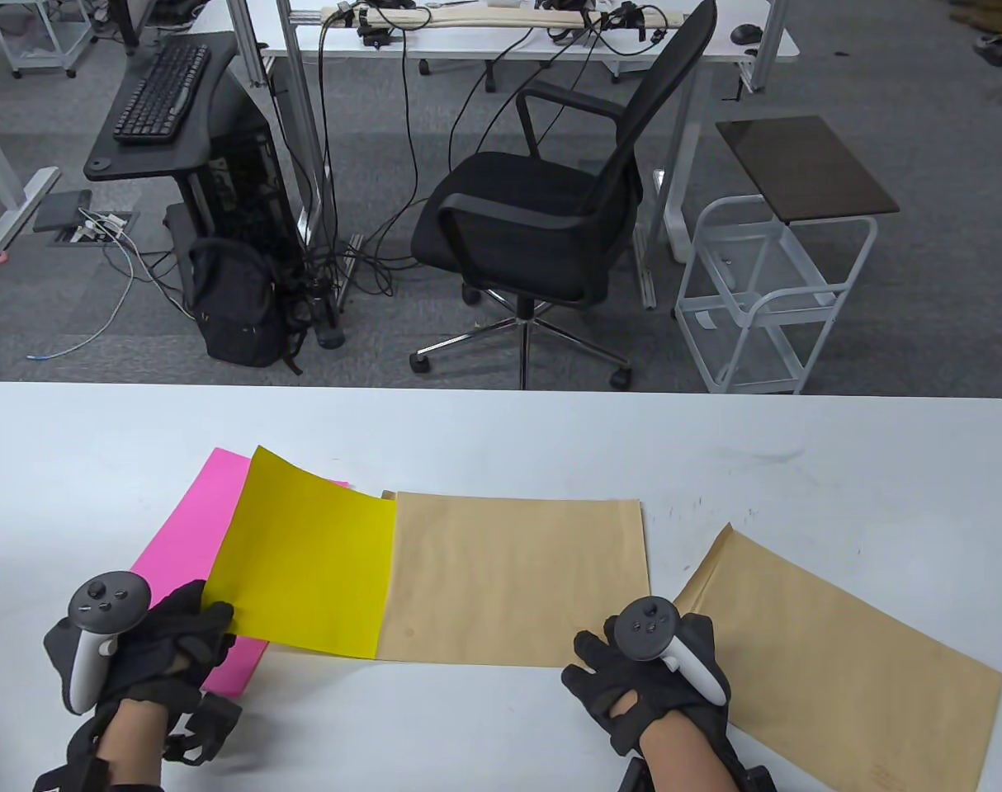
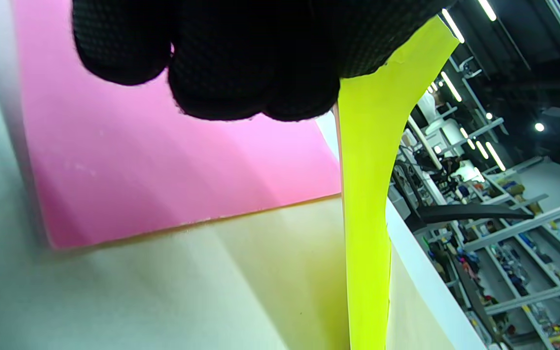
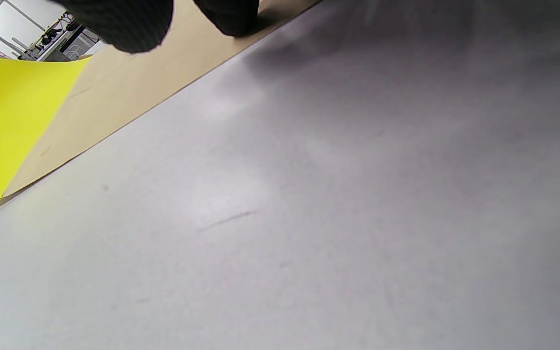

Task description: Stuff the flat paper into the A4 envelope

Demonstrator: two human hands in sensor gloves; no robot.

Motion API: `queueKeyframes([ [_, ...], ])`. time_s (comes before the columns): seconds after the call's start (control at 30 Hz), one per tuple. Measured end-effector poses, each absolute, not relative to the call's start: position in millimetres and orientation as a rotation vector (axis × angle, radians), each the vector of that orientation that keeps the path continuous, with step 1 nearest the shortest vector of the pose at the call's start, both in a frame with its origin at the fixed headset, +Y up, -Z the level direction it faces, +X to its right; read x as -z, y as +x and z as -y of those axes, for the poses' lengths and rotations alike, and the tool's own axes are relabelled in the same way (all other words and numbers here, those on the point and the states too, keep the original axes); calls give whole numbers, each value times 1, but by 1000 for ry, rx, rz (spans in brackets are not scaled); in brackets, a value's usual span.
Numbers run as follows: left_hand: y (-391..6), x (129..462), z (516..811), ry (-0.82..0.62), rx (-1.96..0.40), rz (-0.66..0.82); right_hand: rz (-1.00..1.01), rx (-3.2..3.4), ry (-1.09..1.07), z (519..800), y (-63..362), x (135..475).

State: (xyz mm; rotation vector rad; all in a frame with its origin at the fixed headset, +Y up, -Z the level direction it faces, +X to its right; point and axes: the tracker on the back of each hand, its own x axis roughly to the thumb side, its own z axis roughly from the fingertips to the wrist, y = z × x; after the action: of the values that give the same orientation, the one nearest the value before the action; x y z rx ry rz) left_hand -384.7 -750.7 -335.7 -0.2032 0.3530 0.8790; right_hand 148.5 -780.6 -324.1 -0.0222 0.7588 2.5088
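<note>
Here, left hand [image 1: 150,652] fingers pinching yellow paper [image 1: 307,565], right hand [image 1: 645,681] fingers flat on envelope [image 1: 513,577].

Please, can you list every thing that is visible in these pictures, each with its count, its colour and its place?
yellow paper: 1, yellow, partly inside the middle envelope, near corner lifted
pink paper: 1, pink, flat on the table under the yellow one
middle envelope: 1, brown, table centre
right envelope: 1, brown, slanted, table right
table: 1, white
office chair: 1, black, behind the table
trolley: 1, white with a dark top, right of the chair
backpack: 1, black, on the floor
keyboard: 1, black, on a side desk
left hand: black glove, pinches the yellow paper's near corner
right hand: black glove, fingertips on the middle envelope's near right corner
</note>
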Motion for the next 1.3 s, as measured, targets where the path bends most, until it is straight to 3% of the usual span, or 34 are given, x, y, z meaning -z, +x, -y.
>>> queueKeyframes([
  [1.3,-314,353,778,-235,-668,-251,-759,-2507,-13,781,149,324],
])
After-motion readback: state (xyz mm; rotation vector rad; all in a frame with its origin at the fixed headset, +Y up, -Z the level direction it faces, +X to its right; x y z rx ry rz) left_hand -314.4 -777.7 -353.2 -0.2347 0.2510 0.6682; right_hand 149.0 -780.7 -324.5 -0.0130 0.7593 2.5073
